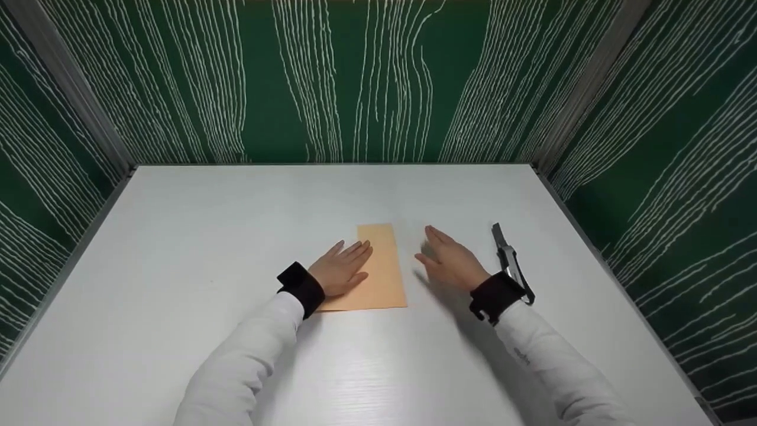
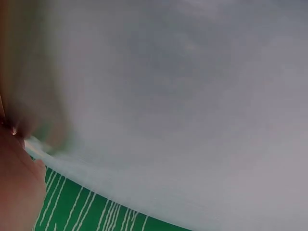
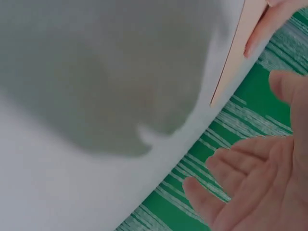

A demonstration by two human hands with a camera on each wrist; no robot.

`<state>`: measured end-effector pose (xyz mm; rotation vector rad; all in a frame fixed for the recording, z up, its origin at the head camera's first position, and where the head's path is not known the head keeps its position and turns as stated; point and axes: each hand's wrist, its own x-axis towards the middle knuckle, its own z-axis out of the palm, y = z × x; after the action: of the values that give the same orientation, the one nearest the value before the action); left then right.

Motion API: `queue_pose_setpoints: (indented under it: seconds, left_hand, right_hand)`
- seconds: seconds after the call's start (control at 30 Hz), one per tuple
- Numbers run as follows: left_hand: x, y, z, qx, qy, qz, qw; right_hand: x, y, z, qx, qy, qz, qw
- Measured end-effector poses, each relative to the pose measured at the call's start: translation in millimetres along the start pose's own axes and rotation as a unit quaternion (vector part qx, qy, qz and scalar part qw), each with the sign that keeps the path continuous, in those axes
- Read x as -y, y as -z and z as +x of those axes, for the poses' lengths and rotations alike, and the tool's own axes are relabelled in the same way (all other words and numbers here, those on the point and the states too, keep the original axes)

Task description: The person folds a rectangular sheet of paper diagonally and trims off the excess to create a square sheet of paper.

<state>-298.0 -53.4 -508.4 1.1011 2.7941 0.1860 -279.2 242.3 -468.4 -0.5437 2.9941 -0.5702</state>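
White sleeves reach toward orange paper near the middle of a white table; the left hand rests on the paper, fingers straight, while the right hand hovers beside it, fingers extended, thumb apart, a black-and-silver tool farther right.

Small mark on right sleeve, not legible
A short, dark, letter-like mark is borne by the white cloth of the sleeve, near its inner edge and behind the black wristband; it is shown in the head view, slanted along the forearm, and is too small and blurred to be read. No words, numbers or brands can be read in any view.
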Motion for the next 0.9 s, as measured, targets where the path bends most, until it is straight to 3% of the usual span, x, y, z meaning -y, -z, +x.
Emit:
queue_pose_setpoints:
  seconds: [0.17, 0.4, 0.67, 0.9]
  left_hand:
    - [-1.5, 2.6, -1.9, 0.003, 0.002, 0.002, 1.0000]
    - [-3.8, 6.5, -4.9, 0.005, 0.002, -0.021, 0.9998]
    - [-5.4, 8.5, -6.2, 0.010, 0.002, -0.022, 0.9997]
    - [-5.1, 9.1, -7.5, 0.014, 0.004, -0.032, 0.9994]
  right_hand:
    - [-27, 22, -14, -0.073, -0.063, -0.028, 0.995]
    - [-69, 39, -38, -0.123, -0.141, -0.082, 0.979]
    - [-96, 45, -56, -0.066, -0.204, -0.054, 0.975]
    - [-100, 43, -58, -0.058, -0.212, -0.037, 0.975]
